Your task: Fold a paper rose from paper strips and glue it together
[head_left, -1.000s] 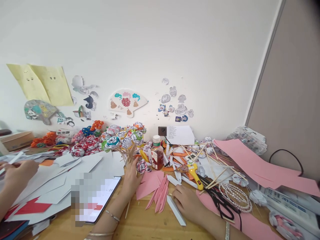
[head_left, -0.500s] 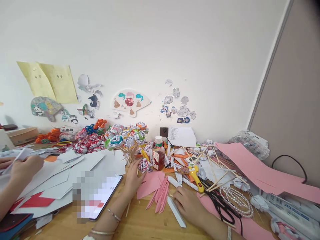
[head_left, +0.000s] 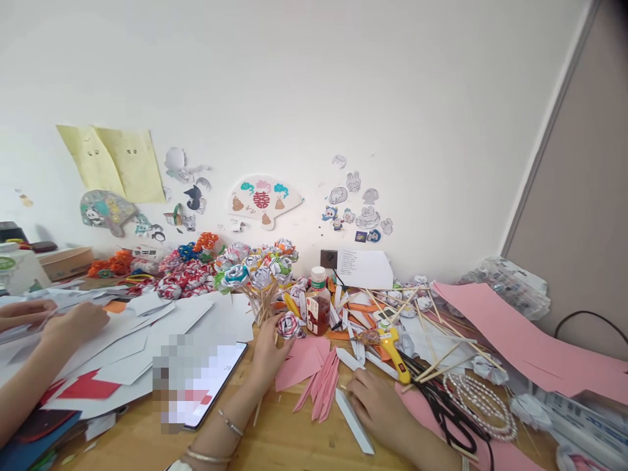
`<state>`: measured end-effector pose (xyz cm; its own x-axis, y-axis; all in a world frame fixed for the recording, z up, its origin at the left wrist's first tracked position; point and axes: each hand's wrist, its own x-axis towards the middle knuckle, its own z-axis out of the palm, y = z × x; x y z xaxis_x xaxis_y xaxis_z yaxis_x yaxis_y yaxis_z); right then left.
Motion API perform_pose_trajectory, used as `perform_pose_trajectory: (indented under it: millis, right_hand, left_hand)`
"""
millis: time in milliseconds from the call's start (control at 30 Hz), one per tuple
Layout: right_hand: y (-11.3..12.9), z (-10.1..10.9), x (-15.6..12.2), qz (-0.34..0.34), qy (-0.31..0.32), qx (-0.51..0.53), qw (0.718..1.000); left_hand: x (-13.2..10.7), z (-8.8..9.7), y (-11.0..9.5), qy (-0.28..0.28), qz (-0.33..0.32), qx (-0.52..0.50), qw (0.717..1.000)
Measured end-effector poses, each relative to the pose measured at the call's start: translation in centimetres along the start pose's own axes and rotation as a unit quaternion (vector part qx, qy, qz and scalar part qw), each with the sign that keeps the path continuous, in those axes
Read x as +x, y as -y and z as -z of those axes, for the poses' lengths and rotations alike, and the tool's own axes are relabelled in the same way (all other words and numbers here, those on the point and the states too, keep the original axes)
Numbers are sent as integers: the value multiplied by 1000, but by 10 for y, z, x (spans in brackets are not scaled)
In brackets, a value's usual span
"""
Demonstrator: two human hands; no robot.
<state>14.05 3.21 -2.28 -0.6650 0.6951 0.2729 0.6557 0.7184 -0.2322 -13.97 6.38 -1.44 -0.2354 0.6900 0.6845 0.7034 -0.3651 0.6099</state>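
Observation:
My left hand point(head_left: 269, 353) is closed around a paper rose point(head_left: 288, 325) with red, white and purplish petals. Its thin wooden stick shows below that hand. My right hand point(head_left: 377, 402) rests low over the table with curled fingers; what lies under the fingertips is hidden. Beside it is a folded white paper strip point(head_left: 354, 422), and another white strip point(head_left: 349, 359) lies just beyond the fingers. Between my hands are folded pink paper strips point(head_left: 321, 392) and a flat pink sheet point(head_left: 301, 363).
A brown-filled bottle point(head_left: 318, 304) stands before a cluster of paper flowers point(head_left: 262, 268). Rightward lie a yellow glue gun point(head_left: 396, 356), black-handled scissors point(head_left: 454, 425) and pearl strands point(head_left: 483, 405). A phone point(head_left: 213, 386) lies left; another person's hands point(head_left: 73, 327) handle paper.
The view has turned slightly left, so things appear shifted right. My hands keep nearly the same places, the left still on the paper rose. The other person's hands move slightly.

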Motion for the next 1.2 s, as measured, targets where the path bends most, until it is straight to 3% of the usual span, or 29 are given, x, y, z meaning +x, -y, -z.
perform_pose_trajectory:
  millis: [233, 467, 833, 1200]
  right_hand:
    - [-3, -3, -2, 13, -10, -13, 1000]
    - [-5, -6, -2, 24, -24, -13, 999]
    - [-3, -4, -2, 21, -25, 0, 999]
    - [-2, 1, -2, 29, -22, -17, 999]
  left_hand:
    - [-3, -5, -2, 15, 52, -34, 998]
    - [-10, -6, -19, 41, 79, -53, 995]
    - [-13, -2, -40, 64, 82, -73, 992]
    - [-13, -5, -38, 80, 50, -96, 991]
